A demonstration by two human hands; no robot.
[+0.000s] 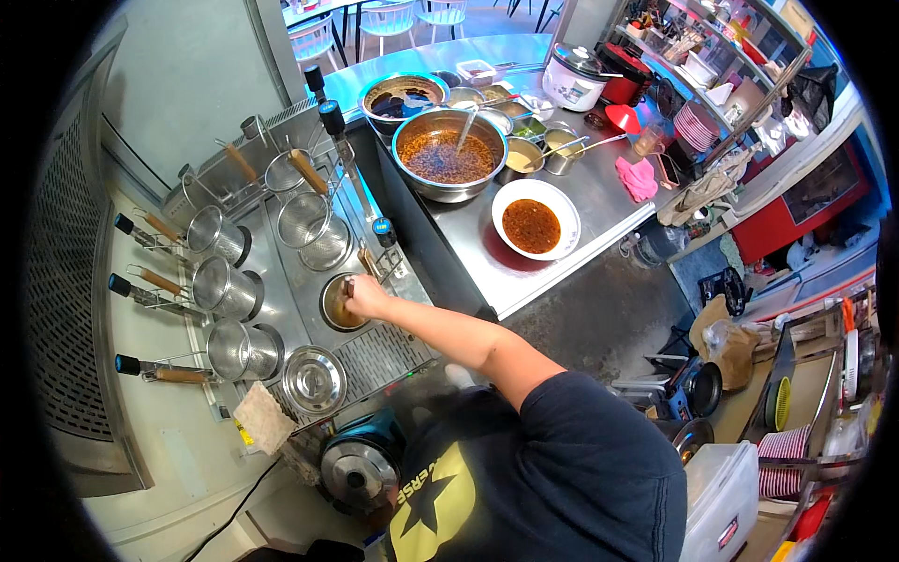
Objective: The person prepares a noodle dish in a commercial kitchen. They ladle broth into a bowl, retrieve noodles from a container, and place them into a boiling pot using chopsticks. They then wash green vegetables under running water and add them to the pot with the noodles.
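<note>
My right hand (365, 298) is over a round cooking well (336, 303) in the steel noodle boiler (295, 281). Its fingers are closed around a brown handle (349, 286), whose lower part I cannot make out. Cloudy liquid shows in the well. Just behind the hand is a wooden-handled wire basket grip (367, 261) beside a blue-topped lever (384, 230). In front of the hand lies a round steel lid (314, 380). My left hand is out of view.
Mesh noodle baskets (226, 288) hang in the boiler. On the right counter stand a white bowl of red-brown broth (532, 225), a large steel bowl of chilli sauce (449, 156) with a ladle, and a rice cooker (574, 77). A folded cloth (264, 419) sits at the boiler's corner.
</note>
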